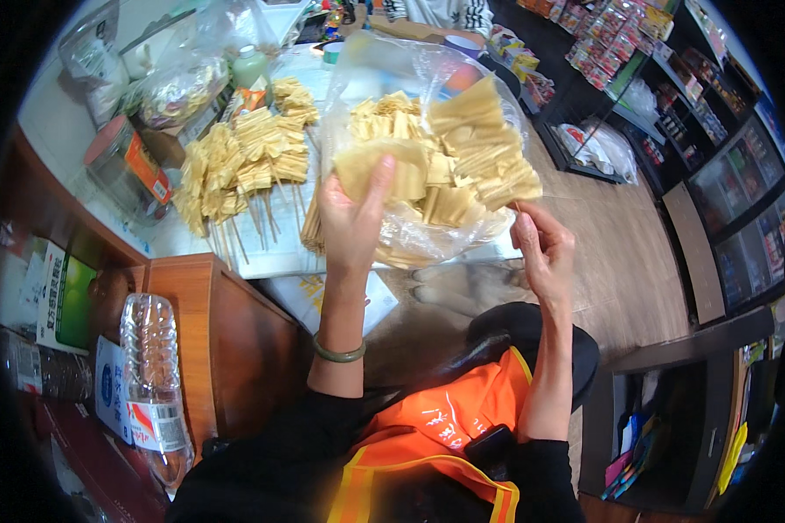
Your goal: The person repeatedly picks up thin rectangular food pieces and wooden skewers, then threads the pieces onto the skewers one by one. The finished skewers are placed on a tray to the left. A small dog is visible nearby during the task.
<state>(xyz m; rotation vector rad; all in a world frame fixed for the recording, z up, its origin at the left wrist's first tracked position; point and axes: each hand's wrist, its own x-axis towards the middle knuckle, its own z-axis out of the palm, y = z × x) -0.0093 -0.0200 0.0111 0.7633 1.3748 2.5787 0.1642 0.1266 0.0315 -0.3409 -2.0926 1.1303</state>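
Observation:
My left hand (350,216) pinches a thin yellow tofu-skin sheet (399,170) between thumb and fingers. At the right, my right hand (544,248) grips the end of a thin skewer (514,206); most of its length is hidden by the pleated tofu skin (487,144) gathered along it. Both hands are over an open clear plastic bag (425,248) holding more folded tofu-skin pieces (386,114). Left of the bag lies a pile of skewered tofu skin (268,147), sticks pointing towards me. A bundle of bare skewers (312,229) rests against the bag's left side.
The white table (271,263) also carries a plastic jar (127,170), a green bottle (252,68) and filled bags (183,91). A wooden cabinet (183,287) stands at the left, near an empty plastic bottle (157,386). A person (432,13) is across the table. A furry animal (464,287) lies below.

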